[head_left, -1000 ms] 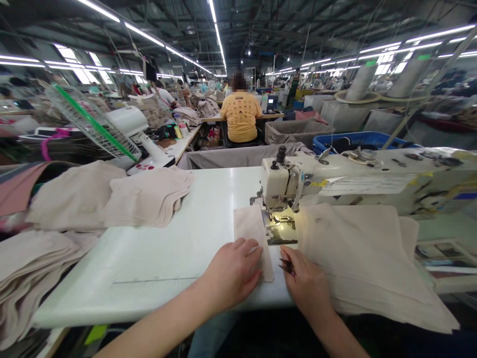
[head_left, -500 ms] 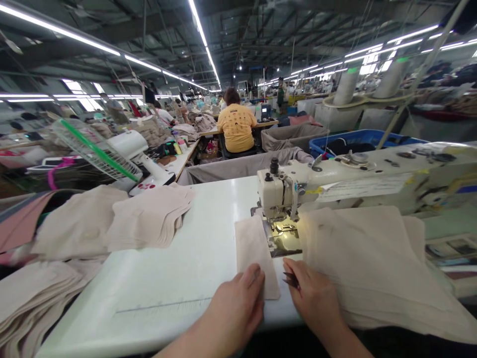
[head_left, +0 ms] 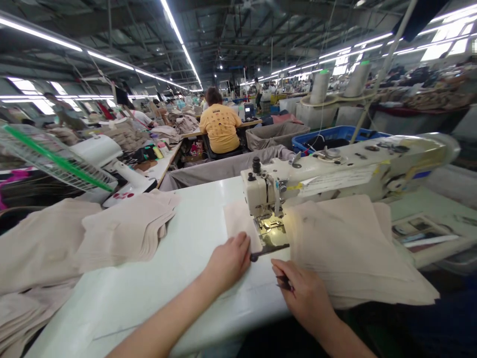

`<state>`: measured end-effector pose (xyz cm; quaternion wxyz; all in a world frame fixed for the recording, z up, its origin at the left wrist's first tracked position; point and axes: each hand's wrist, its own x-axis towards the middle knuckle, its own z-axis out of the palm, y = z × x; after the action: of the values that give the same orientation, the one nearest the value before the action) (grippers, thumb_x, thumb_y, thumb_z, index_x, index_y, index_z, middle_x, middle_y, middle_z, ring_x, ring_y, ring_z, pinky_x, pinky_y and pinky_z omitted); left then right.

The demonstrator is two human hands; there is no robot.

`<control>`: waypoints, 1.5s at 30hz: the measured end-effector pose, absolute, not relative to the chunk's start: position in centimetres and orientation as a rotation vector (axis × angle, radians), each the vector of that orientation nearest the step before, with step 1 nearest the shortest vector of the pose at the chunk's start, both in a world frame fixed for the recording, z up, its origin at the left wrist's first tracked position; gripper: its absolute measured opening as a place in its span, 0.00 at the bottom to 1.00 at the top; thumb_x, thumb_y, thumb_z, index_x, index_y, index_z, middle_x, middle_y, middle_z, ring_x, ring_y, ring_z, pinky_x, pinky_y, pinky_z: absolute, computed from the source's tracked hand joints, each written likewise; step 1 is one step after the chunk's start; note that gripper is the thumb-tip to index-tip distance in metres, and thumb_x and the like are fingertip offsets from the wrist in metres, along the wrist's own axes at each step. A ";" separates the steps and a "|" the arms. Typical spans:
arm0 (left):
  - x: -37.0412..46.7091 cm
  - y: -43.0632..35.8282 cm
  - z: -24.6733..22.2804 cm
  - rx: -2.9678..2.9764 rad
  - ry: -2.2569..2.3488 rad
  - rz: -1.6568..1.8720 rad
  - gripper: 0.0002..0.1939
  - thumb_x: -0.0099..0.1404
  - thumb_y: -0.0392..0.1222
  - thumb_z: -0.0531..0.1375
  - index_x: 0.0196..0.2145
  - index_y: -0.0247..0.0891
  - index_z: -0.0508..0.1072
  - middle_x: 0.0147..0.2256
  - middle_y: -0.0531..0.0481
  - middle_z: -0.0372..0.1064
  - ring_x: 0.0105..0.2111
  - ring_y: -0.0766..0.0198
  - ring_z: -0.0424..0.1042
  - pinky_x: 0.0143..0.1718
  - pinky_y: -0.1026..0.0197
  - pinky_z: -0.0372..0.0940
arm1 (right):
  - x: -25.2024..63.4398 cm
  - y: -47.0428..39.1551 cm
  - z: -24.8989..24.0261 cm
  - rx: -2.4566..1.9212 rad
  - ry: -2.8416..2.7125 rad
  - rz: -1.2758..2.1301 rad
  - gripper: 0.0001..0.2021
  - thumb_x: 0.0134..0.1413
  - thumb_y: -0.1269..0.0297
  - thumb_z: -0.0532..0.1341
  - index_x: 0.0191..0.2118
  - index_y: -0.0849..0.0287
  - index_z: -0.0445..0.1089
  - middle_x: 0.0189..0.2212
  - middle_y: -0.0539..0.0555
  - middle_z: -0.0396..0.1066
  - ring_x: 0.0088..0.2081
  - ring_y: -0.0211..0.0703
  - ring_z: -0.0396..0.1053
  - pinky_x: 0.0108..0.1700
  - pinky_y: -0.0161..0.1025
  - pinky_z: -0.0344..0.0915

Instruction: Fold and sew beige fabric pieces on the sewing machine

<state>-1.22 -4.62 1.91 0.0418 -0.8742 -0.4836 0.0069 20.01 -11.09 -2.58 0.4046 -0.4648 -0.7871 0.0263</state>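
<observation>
My left hand [head_left: 231,256] is on a small beige fabric piece [head_left: 238,221], its fingers bent together over the near part. The fabric lies flat on the pale table [head_left: 194,238], its far end just left of the sewing machine's [head_left: 261,191] needle area. In my right hand [head_left: 303,291] are small dark thread snips [head_left: 284,283], blades pointing left, my fingers closed round them. That hand hovers at the table's front edge, below the lit metal needle plate [head_left: 274,236]. Right beside it lies a large stack of beige fabric panels [head_left: 343,243].
Beige fabric stacks [head_left: 126,228] lie on the left, near a white fan [head_left: 93,154] with a green rim. Thread cones [head_left: 319,88] stand behind the machine, near a blue basket [head_left: 298,141]. A person in a yellow shirt [head_left: 219,127] sits ahead, facing away.
My left hand has moved forward with the small fabric piece, which now lies farther up beside the machine. My right hand still holds the snips. The view has turned slightly right.
</observation>
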 end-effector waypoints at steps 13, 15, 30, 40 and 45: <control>2.0 -2.7 2.8 -2.769 -1.324 -0.220 0.09 0.70 0.38 0.55 0.45 0.37 0.74 0.45 0.40 0.75 0.45 0.48 0.74 0.45 0.47 0.69 | 30.8 -10.6 1.4 -1.593 -2.288 -0.046 0.10 0.60 0.65 0.62 0.47 0.54 0.75 0.52 0.55 0.75 0.39 0.44 0.76 0.38 0.38 0.71; 2.3 -3.9 2.8 -2.810 -1.314 -0.205 0.09 0.71 0.38 0.55 0.42 0.37 0.75 0.42 0.41 0.76 0.44 0.49 0.75 0.44 0.48 0.69 | 31.0 -10.4 1.4 -1.585 -2.336 -0.054 0.08 0.62 0.64 0.61 0.45 0.53 0.75 0.50 0.53 0.76 0.38 0.43 0.76 0.37 0.37 0.70; 4.8 -4.8 2.7 -3.362 -0.483 -0.463 0.26 0.68 0.35 0.57 0.63 0.41 0.64 0.63 0.42 0.64 0.66 0.53 0.60 0.65 0.47 0.59 | 25.6 -13.1 3.2 -1.075 -2.554 0.082 0.08 0.64 0.70 0.57 0.42 0.57 0.74 0.39 0.54 0.77 0.35 0.43 0.74 0.35 0.37 0.67; -6.8 -9.5 1.6 -3.262 -1.181 -0.629 0.24 0.66 0.31 0.56 0.59 0.43 0.71 0.58 0.44 0.71 0.58 0.56 0.71 0.58 0.51 0.68 | 26.3 -13.0 1.2 -0.846 -2.453 0.302 0.40 0.39 0.39 0.73 0.54 0.63 0.72 0.54 0.66 0.74 0.50 0.58 0.76 0.50 0.45 0.75; -9.7 -9.7 2.4 -3.213 -1.457 -0.696 0.19 0.70 0.35 0.54 0.55 0.46 0.74 0.55 0.48 0.74 0.56 0.58 0.73 0.60 0.51 0.67 | 24.6 -11.9 0.8 -0.925 -2.430 0.428 0.16 0.57 0.67 0.64 0.51 0.56 0.73 0.59 0.60 0.71 0.57 0.53 0.71 0.55 0.46 0.71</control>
<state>-9.71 -9.73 2.37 -0.2251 -0.8706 -0.3948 -0.1887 24.55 -11.90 0.80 0.2502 -0.3399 -0.8928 0.1573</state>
